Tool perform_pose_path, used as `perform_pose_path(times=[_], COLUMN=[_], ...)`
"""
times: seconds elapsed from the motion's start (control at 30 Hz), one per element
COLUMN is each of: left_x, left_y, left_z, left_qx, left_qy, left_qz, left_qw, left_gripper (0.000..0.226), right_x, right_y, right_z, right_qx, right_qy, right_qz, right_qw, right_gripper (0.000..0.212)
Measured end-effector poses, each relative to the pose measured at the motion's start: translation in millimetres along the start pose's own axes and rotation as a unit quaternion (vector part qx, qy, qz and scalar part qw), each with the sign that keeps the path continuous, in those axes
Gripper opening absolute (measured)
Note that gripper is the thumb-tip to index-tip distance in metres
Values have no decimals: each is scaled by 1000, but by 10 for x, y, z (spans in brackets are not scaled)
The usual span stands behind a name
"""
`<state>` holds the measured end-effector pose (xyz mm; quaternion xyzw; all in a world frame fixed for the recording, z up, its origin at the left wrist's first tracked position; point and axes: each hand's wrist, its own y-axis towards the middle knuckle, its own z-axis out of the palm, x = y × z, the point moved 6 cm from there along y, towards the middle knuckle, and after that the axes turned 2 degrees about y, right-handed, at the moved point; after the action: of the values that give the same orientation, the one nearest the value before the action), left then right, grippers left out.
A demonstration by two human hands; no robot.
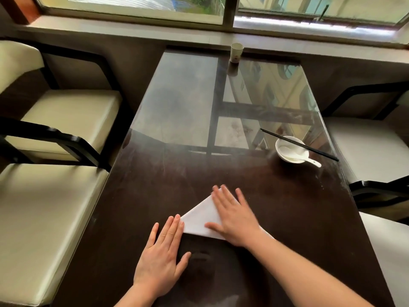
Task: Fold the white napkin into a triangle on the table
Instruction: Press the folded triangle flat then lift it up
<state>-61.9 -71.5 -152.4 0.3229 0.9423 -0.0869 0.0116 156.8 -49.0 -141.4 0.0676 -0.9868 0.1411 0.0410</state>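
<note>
A white napkin [200, 219] lies flat on the dark glass-topped table [155, 185], folded into a triangle with its apex pointing away from me. My right hand [233, 216] lies flat on its right half, fingers spread, covering that side and the apex. My left hand [162, 253] rests flat on the table at the napkin's left corner, fingertips touching its edge. Neither hand grips anything.
A white bowl [291, 149] with a white spoon [309, 161] in it and black chopsticks [298, 144] across its rim sits at the right. A paper cup [236, 53] stands at the far edge. Cream-cushioned chairs [55, 120] flank both sides.
</note>
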Motion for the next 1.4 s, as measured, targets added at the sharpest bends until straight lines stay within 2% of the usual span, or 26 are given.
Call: perform_pose_path(times=[0.07, 0.17, 0.27, 0.4, 0.5, 0.63, 0.73, 0.8, 1.0, 1.2, 1.4], left_x=[-1, 12, 2, -13, -63, -401, -597, -553, -181, 144, 189], left_y=[0, 2, 11, -3, 98, 703, 1107, 1136, 739, 172, 93], left_z=[-7, -14, -21, -45, -140, -315, -245, -144, -79, -15, -9], left_qx=[-6, -2, -7, -7, -38, -39, 25, 40, 0, 2, 9], left_qy=[2, 2, 3, 1, -36, -66, -50, -18, 19, 19, 28], left_qz=[-2, -4, -7, -3, -5, 60, 113, 126, 86, 20, -3], left_qw=[1000, 1000, 1000, 1000, 999, 995, 992, 991, 996, 1000, 1000], left_gripper=[77, 76, 76, 76, 71, 66, 78, 83, 80, 82, 83], right_x=[-258, -256, -136, -244, -259, -236, -263, -267, -251, -273, -258], right_y=[74, 123, 76, 9, 21, 11, 1, 3, 29, 28, 24], right_z=[-75, -115, -63, 42, 69, 109, 132, 130, 120, 147, 74], right_qx=[16, 10, -22, -1, -3, 0, 11, 9, -11, -16, 17], right_qy=[-22, -9, 6, 13, 25, 22, -10, -7, 33, 33, 20], right_qz=[37, 49, 44, 52, 44, 37, 25, 26, 46, 49, 43], right_qw=[999, 999, 999, 999, 999, 999, 1000, 1000, 998, 998, 999], right_gripper=[102, 101, 96, 95, 95, 91, 90, 92, 97, 95, 95])
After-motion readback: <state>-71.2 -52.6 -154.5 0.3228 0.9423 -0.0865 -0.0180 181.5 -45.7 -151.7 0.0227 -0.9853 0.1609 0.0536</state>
